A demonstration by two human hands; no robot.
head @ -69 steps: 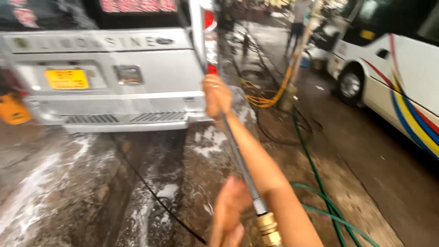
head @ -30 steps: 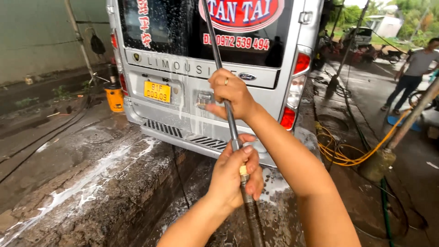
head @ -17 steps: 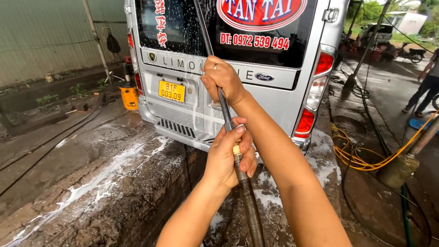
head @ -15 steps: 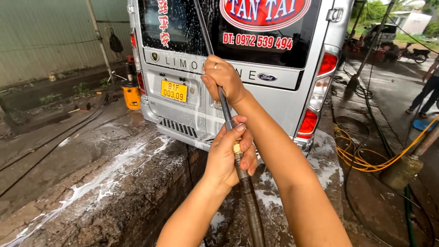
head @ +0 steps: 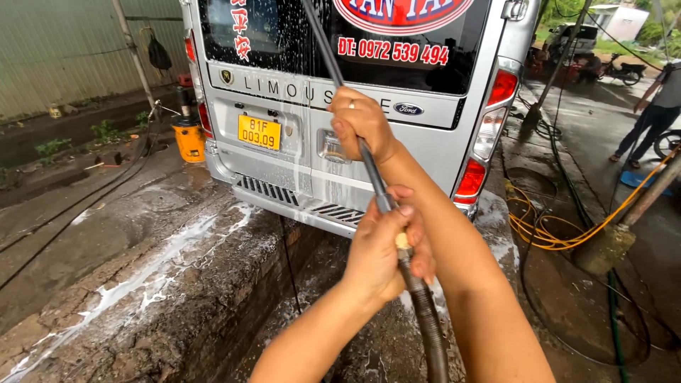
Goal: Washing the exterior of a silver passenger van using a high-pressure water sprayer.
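Our left hand (head: 383,252) is clamped low on the spray wand (head: 369,167), our right hand (head: 362,128) gripping it higher, toward 12 o'clock. Since a second ago we've stepped closer: the silver van (head: 298,152) fills 12, soapy. Yellow hose (head: 560,230) at 3.

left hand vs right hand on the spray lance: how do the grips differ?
The left hand grips low, at the brass fitting where the hose joins the spray lance; the right hand grips higher up the metal tube, nearer the van. The right hand wears a ring; none shows on the left hand. The right arm is stretched forward, the left bent closer in. Both hands are closed around the lance.
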